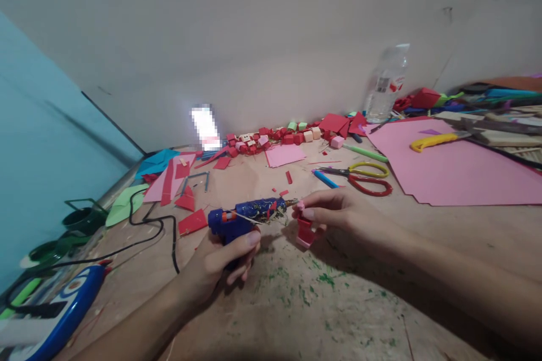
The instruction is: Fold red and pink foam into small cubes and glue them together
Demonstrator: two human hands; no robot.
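Observation:
My left hand [231, 256] is wrapped round the handle of a blue hot glue gun [254, 211], which points to the right. Scraps and glue strands cling to its barrel. With fingers pinched, my right hand [328, 208] holds a small red and pink folded paper piece [305, 230]. The gun's nozzle is at the top of that piece, by the fingertips; whether they touch I cannot tell. Beyond my right hand lie scissors [359, 174] with one yellow and one red handle, next to a blue pen-like stick [325, 179].
Small red and pink paper cubes [254, 141] line the wall beside a lit phone [206, 128]. A plastic bottle [387, 84] stands behind pink paper sheets [457, 175], on which a yellow-handled knife [436, 141] lies. The black cord [173, 237] runs left, past green containers [84, 219].

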